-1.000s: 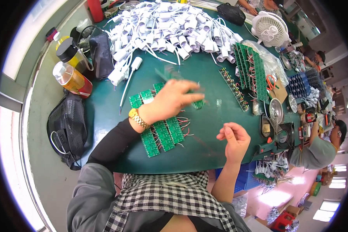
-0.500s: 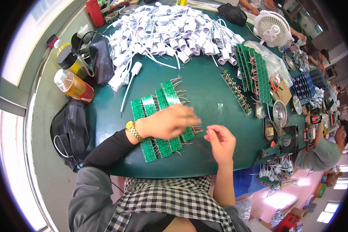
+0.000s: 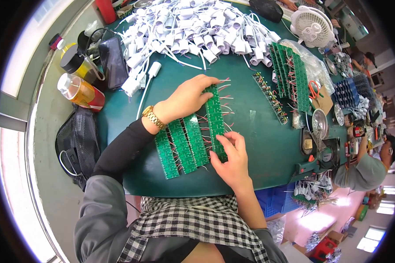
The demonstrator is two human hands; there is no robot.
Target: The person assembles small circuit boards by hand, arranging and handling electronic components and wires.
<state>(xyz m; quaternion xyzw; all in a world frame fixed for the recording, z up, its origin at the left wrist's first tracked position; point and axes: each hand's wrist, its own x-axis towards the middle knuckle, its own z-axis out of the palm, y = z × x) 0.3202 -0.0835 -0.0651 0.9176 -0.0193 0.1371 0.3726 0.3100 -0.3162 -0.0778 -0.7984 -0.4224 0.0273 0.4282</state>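
Head view: both half closed, left hand (image 3: 190,97) holds the board (image 3: 214,116) at 12 o'clock, right hand (image 3: 232,161) at 6.

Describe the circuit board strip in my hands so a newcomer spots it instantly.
On the dark green table, nearer than the heap of white lamp sockets, lies a row of green circuit board strips. It's the rightmost strip, the only one with the left hand at its far end and the right hand at its near end.
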